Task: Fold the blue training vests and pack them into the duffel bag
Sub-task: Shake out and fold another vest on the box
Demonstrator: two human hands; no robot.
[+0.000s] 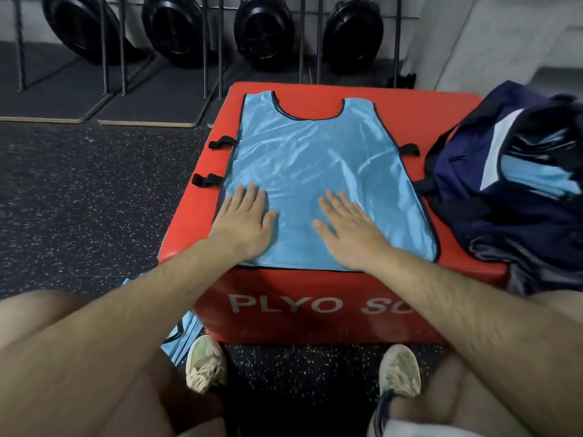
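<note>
vest [318, 171] flat on red surface [441, 118], long axis running away from person, neck far. left hand [244, 220] and right hand [350, 230] flat, fingers straight, pressing near hem. duffel bag [492, 171] right, nearer right hand.

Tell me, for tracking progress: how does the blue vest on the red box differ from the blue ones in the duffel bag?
The shiny light-blue vest lies spread flat, unfolded, on the red padded box; the light-blue vests inside the navy duffel bag look folded into layers. The left hand and right hand press the spread vest; neither touches the bagged vests. Both share the light-blue colour.
</note>
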